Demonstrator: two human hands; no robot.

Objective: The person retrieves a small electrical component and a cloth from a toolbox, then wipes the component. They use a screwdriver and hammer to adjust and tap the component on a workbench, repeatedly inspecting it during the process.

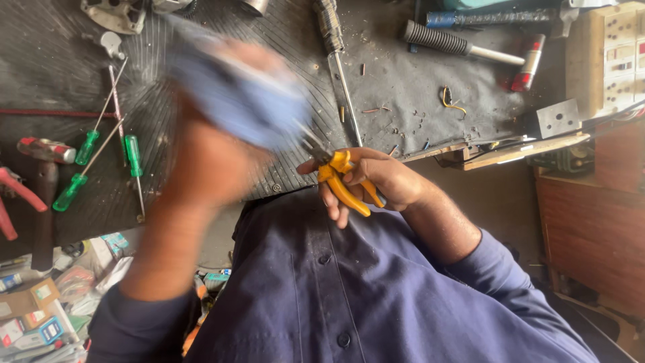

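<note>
Where the fingers (328,199) of the right hand (383,178) curl in, we record them wrapped tight about the 2 yellow handles of the pliers (344,183), with the thumb laid across the top. The handles sit close together, and the dark metal nose points up and left from the fist. The pliers are held in the air just above the near edge of the bench.

Item 2: left hand (208,161), left of the pliers, raised and badly blurred. A blue cloth (235,94) covers its fingers and reaches almost to the pliers' nose. We cannot tell how firmly this hand is closed.

Item 3: dark blue shirt (349,289), directly below the pliers.

Item 4: ribbed black mat (403,87), above the pliers, strewn with small wire scraps.

Item 5: long flat metal tool (344,84), straight above the pliers, lying on the mat.

Item 6: 3 green-handled screwdrivers (134,158), well to the left of the pliers, beyond the left hand.

Item 7: hammer with black ribbed grip (440,40), up and right of the pliers.

Item 8: cream switch board (615,54), far right of the pliers.

Item 9: small cartons (33,316), far down and left of the pliers.
</note>
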